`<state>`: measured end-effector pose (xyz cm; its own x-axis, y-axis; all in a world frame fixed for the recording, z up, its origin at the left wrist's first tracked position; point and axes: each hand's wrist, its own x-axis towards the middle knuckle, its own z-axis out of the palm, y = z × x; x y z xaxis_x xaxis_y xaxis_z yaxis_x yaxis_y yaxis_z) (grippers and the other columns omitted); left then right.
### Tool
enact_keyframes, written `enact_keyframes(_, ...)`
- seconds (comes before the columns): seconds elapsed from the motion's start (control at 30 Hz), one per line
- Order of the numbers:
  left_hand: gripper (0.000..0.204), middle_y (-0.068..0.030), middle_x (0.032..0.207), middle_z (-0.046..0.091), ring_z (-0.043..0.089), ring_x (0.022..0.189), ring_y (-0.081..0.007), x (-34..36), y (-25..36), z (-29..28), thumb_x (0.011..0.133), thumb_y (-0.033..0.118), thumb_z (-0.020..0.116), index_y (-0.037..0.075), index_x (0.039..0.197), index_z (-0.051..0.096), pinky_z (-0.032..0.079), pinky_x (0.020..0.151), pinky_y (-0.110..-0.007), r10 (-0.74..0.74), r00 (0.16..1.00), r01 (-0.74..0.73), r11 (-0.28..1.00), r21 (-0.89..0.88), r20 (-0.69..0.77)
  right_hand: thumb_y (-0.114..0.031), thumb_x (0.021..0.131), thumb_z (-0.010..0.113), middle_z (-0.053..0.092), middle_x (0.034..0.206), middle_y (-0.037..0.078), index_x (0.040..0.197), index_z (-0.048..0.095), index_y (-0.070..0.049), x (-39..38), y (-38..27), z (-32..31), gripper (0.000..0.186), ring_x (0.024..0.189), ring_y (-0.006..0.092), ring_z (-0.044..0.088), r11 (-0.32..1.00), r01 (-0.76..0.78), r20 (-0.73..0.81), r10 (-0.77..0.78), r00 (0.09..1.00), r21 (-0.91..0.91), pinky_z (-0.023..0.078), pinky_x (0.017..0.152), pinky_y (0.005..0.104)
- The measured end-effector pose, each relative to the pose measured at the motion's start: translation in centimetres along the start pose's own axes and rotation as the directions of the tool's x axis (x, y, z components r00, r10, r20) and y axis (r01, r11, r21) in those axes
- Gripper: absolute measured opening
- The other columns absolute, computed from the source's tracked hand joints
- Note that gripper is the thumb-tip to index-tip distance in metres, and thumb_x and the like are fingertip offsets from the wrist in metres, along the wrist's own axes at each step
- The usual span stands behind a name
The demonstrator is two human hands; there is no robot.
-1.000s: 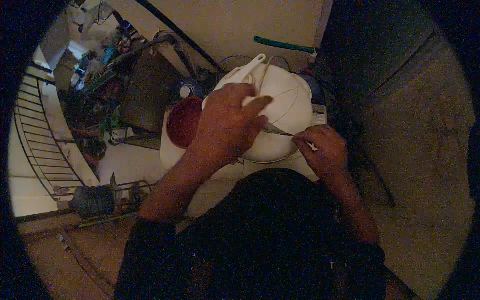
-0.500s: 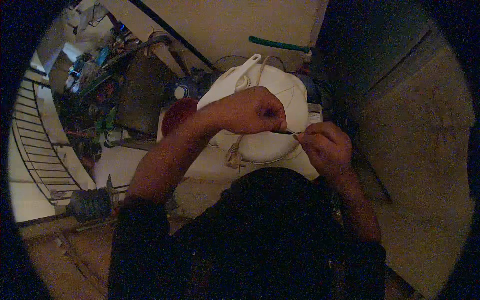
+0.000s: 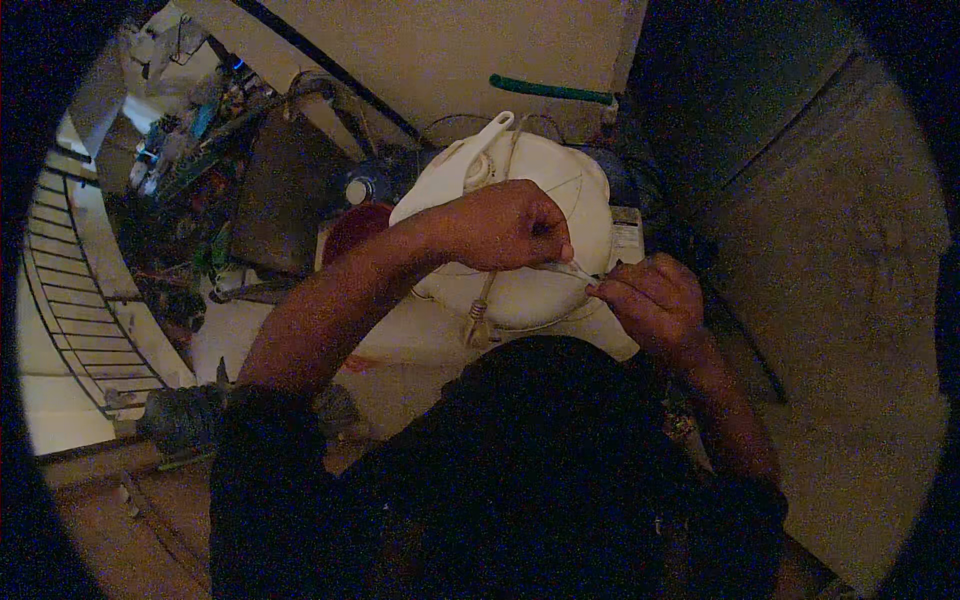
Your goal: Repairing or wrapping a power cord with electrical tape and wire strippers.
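Observation:
Both my hands meet over a round white appliance (image 3: 590, 205). From the left, my left hand (image 3: 505, 228) reaches across it, fingers curled and pinching one end of a thin pale wire-like strand (image 3: 578, 270). My right hand (image 3: 655, 300) grips the other end between thumb and fingertips, where a small dark bit shows. The dim light hides exactly what the strand is. Below my left wrist, a pale power plug (image 3: 477, 327) hangs on its cord against the appliance. A white handle-shaped part (image 3: 488, 133) with a round knob lies across the appliance's upper left.
A dark red bowl-like thing (image 3: 355, 235) and a dark container with a pale cap (image 3: 360, 189) stand left of the appliance. A green rod (image 3: 550, 90) lies beyond it. Clutter (image 3: 200, 170) fills the far left, above a barred metal rack (image 3: 80, 300).
More of the pale strand shows between my hands, and it now looks wider. My hands have barely moved; the whole view has shifted slightly.

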<state>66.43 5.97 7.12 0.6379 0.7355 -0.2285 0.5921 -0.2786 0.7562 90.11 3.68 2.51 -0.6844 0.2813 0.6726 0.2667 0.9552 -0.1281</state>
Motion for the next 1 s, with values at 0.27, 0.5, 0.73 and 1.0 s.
enact_keyframes(0.27, 0.022, -0.0120, 0.070, 0.063, 0.060, 0.063, -0.0189, 0.1, 0.0, 0.5, 0.079, 0.022, 0.057, 0.001, 0.078, 0.064, 0.046, 0.064, -0.033, 0.037, 0.996, -0.039, 0.999, -0.026, -0.083, -0.008, 0.059, 0.073, 0.058, 0.072, 0.004, 0.082, 0.061, -0.009, -0.5, 0.3, 0.7, 0.026, 0.060, 0.0200, 0.053, 0.997, -0.071, 0.000, 0.071, 0.997, -0.038, 0.042, 0.053, 0.0329)
enact_keyframes(0.5, 0.020, -0.0116, 0.071, 0.063, 0.061, 0.067, -0.0227, -0.3, 0.3, 1.0, 0.080, 0.020, 0.055, 0.002, 0.079, 0.063, 0.047, 0.064, -0.034, -0.006, 0.988, 0.012, 0.999, 0.041, -0.153, -0.006, 0.060, 0.072, 0.057, 0.068, 0.003, 0.076, 0.059, -0.011, -1.2, 0.2, 2.0, 0.021, 0.058, 0.0214, 0.050, 0.969, -0.209, -0.097, 0.197, 0.976, -0.133, 0.039, 0.051, 0.0344)
enact_keyframes(0.73, 0.022, -0.0134, 0.074, 0.063, 0.061, 0.068, -0.0268, -0.4, -0.6, 1.5, 0.080, 0.022, 0.054, 0.002, 0.079, 0.062, 0.046, 0.064, -0.037, 0.003, 0.982, 0.006, 0.999, 0.048, -0.187, 0.000, 0.060, 0.066, 0.051, 0.066, 0.003, 0.075, 0.060, -0.011, -2.0, 0.6, 2.0, 0.020, 0.057, 0.0217, 0.047, 0.987, -0.099, -0.105, 0.086, 0.991, -0.127, 0.036, 0.049, 0.0329)
enact_keyframes(1.0, 0.022, -0.0156, 0.075, 0.062, 0.061, 0.071, -0.0295, 0.1, -0.2, 1.5, 0.081, 0.022, 0.053, 0.002, 0.080, 0.062, 0.046, 0.067, -0.040, 0.025, 0.979, -0.001, 0.993, 0.118, -0.202, 0.000, 0.058, 0.065, 0.048, 0.065, 0.003, 0.082, 0.061, -0.011, -2.4, 1.1, 3.0, 0.027, 0.058, 0.0217, 0.046, 0.981, -0.167, -0.081, 0.160, 0.984, -0.099, 0.036, 0.049, 0.0332)
